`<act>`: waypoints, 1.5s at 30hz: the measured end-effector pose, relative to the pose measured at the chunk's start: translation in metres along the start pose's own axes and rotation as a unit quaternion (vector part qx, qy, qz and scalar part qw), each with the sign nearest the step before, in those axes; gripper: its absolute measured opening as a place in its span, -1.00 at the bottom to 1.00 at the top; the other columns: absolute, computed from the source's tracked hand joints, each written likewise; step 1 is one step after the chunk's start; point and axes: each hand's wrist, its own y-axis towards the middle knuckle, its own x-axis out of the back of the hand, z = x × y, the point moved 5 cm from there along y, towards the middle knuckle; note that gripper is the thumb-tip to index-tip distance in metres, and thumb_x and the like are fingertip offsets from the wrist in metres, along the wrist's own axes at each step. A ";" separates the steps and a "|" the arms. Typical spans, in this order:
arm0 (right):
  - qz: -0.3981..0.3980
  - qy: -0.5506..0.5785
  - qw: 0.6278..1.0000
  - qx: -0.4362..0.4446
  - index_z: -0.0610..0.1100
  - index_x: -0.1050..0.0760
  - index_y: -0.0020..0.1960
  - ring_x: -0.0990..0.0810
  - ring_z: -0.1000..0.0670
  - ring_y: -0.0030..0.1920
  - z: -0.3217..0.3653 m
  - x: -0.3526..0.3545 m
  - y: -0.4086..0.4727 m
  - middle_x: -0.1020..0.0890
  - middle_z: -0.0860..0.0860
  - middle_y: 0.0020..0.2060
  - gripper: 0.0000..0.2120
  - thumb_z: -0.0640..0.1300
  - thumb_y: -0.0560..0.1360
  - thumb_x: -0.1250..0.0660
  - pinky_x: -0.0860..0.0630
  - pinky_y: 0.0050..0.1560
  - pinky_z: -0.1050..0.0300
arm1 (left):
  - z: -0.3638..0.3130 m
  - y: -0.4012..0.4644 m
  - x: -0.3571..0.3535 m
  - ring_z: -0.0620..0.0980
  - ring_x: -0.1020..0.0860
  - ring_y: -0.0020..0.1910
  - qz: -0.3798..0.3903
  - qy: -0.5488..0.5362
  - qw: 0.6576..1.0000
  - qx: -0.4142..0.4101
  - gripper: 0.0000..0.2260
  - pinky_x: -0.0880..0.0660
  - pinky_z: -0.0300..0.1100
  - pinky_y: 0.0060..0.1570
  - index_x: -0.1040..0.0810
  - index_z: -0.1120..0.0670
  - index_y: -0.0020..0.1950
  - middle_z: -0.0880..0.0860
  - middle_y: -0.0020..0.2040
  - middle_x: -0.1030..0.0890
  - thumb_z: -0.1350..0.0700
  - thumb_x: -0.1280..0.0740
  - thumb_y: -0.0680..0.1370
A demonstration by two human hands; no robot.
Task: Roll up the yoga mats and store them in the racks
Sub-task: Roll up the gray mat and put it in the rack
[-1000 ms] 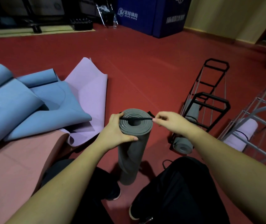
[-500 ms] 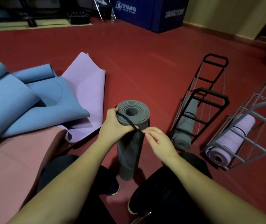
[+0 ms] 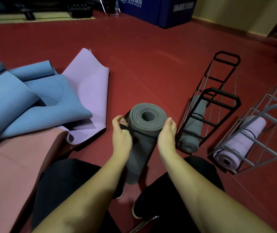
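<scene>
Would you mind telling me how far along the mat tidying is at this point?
Done: one rolled grey mat lies in the black wire rack and one rolled lilac mat in the grey wire rack. In hand: both hands, left and right, work a thin black strap around an upright rolled grey mat. Left: the blue, lilac and pink mats lie unrolled.

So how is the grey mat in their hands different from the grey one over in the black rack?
The held grey mat stands upright on the floor; the racked grey mat lies slanted inside the black rack. The left hand and right hand grip the held one; nothing touches the racked one. Both are rolled and banded.
</scene>
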 end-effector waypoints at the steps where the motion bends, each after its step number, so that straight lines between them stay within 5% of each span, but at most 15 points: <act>1: -0.004 0.006 1.000 -0.011 -0.10 -0.18 0.55 -0.20 -0.05 0.51 -0.001 0.000 0.001 -0.23 -0.05 0.53 -0.48 0.12 0.69 0.10 -0.13 0.35 0.12 | 0.001 0.002 0.000 0.00 -0.57 0.11 0.004 -0.002 1.000 0.006 -0.72 -0.42 -0.19 0.12 -0.40 -0.10 0.36 -0.07 0.08 -0.63 0.10 -0.13 0.68; 4: -0.022 0.050 0.997 -0.056 -0.09 -0.23 0.51 -0.33 -0.10 0.43 -0.001 -0.002 0.001 -0.36 -0.07 0.44 -0.45 0.21 0.67 0.07 -0.20 0.22 0.11 | 0.001 0.003 0.001 -0.16 -0.55 0.23 0.030 -0.006 1.000 0.007 -0.65 -0.42 -0.21 0.26 -0.40 -0.18 0.44 -0.10 0.23 -0.63 -0.07 -0.15 0.65; 7: -0.012 0.054 0.997 -0.061 -0.08 -0.23 0.51 -0.32 -0.10 0.44 0.001 -0.006 0.002 -0.37 -0.08 0.45 -0.45 0.22 0.66 0.07 -0.20 0.24 0.09 | -0.002 0.003 0.005 -0.18 -0.53 0.23 0.046 0.038 0.998 -0.020 -0.66 -0.41 -0.28 0.28 -0.55 -0.03 0.33 -0.14 0.23 -0.61 0.20 -0.21 0.60; 11: -0.013 0.045 0.997 -0.063 -0.08 -0.19 0.55 -0.26 -0.10 0.49 -0.001 -0.004 0.007 -0.31 -0.06 0.50 -0.43 0.21 0.67 0.09 -0.17 0.41 0.04 | 0.002 0.011 0.007 -0.31 -0.26 0.42 0.117 0.101 0.986 -0.053 -0.46 -0.14 -0.51 0.38 -0.43 0.10 0.47 -0.16 0.48 -0.30 0.40 -0.13 0.52; 14: 0.000 0.042 0.996 -0.074 -0.08 -0.20 0.54 -0.29 -0.08 0.47 -0.007 -0.004 0.012 -0.35 -0.05 0.48 -0.43 0.22 0.66 0.08 -0.20 0.40 0.03 | -0.003 0.016 0.010 -0.17 -0.47 0.35 0.160 0.008 0.987 0.000 -0.61 -0.36 -0.19 0.39 -0.59 0.03 0.33 -0.06 0.33 -0.57 0.18 -0.11 0.60; 17: -0.001 0.032 0.996 -0.079 -0.07 -0.23 0.53 -0.29 -0.10 0.47 -0.010 -0.005 0.014 -0.36 -0.06 0.47 -0.42 0.24 0.66 0.07 -0.20 0.44 -0.03 | -0.004 0.028 0.010 -0.05 -0.55 0.15 0.085 -0.060 0.990 0.092 -0.65 -0.44 -0.11 0.21 -0.58 -0.05 0.19 -0.03 0.09 -0.64 -0.09 -0.03 0.69; 20: 0.019 0.026 0.997 -0.077 -0.06 -0.18 0.56 -0.20 -0.05 0.53 -0.010 -0.013 0.012 -0.28 -0.02 0.52 -0.43 0.22 0.67 0.10 -0.11 0.52 -0.04 | -0.001 0.033 -0.004 -0.11 -0.50 0.31 0.103 -0.030 0.990 0.089 -0.36 -0.33 -0.01 0.42 -0.57 -0.15 0.29 -0.08 0.28 -0.59 -0.46 0.07 0.55; 26: 0.038 0.119 0.984 -0.128 -0.09 -0.40 0.47 -0.38 -0.01 0.42 -0.015 -0.021 0.009 -0.47 0.02 0.38 -0.40 0.27 0.64 0.02 -0.25 0.36 0.14 | 0.005 0.024 -0.013 -0.08 -0.56 0.26 0.087 -0.119 0.978 0.148 -0.41 -0.40 -0.09 0.35 -0.61 -0.07 0.26 -0.06 0.16 -0.68 -0.33 0.08 0.62; 29: 0.049 0.154 0.974 -0.159 -0.14 -0.45 0.41 -0.47 0.04 0.22 -0.019 -0.024 0.011 -0.54 0.04 0.22 -0.43 0.23 0.65 -0.02 -0.34 0.23 0.17 | 0.019 0.027 -0.014 -0.06 -0.55 0.25 0.065 -0.116 0.969 0.206 -0.45 -0.40 -0.20 0.17 -0.62 0.00 0.24 -0.11 0.12 -0.64 -0.28 0.04 0.66; 34: 0.100 0.153 0.964 -0.194 -0.15 -0.45 0.40 -0.46 0.08 0.12 -0.028 -0.031 0.009 -0.55 0.03 0.22 -0.49 0.18 0.65 -0.09 -0.33 0.12 0.18 | 0.017 0.028 -0.012 -0.12 -0.57 -0.12 0.056 -0.112 0.953 0.275 -0.60 -0.47 -0.24 -0.21 -0.56 0.17 0.32 0.03 0.19 -0.64 -0.08 -0.17 0.68; 38: 0.045 0.081 0.990 -0.106 -0.12 -0.37 0.47 -0.38 0.04 0.40 -0.018 -0.019 0.026 -0.45 0.02 0.41 -0.57 0.05 0.69 -0.08 -0.23 0.27 0.27 | 0.003 0.045 -0.007 0.07 -0.58 0.23 0.012 -0.071 0.985 0.159 -0.62 -0.49 -0.01 0.26 -0.58 0.13 0.28 0.10 0.22 -0.64 -0.05 -0.11 0.67; 41: 0.043 0.111 0.990 -0.069 -0.07 -0.48 0.39 -0.46 0.08 0.30 -0.009 -0.016 0.025 -0.56 0.08 0.24 -0.56 0.11 0.69 -0.03 -0.30 0.24 0.24 | -0.011 0.036 -0.015 -0.09 -0.61 0.17 0.045 -0.115 0.985 0.122 -0.50 -0.47 -0.19 0.23 -0.63 0.04 0.23 -0.01 0.12 -0.70 -0.17 0.03 0.70; 45: 0.063 0.170 0.974 -0.136 -0.10 -0.50 0.36 -0.48 0.10 0.17 -0.022 -0.024 0.023 -0.55 0.08 0.06 -0.50 0.18 0.66 -0.02 -0.31 0.16 0.24 | 0.009 0.033 -0.019 -0.03 -0.63 0.15 0.047 -0.157 0.970 0.178 -0.47 -0.48 -0.12 0.23 -0.67 0.04 0.11 -0.01 0.03 -0.72 -0.23 0.00 0.68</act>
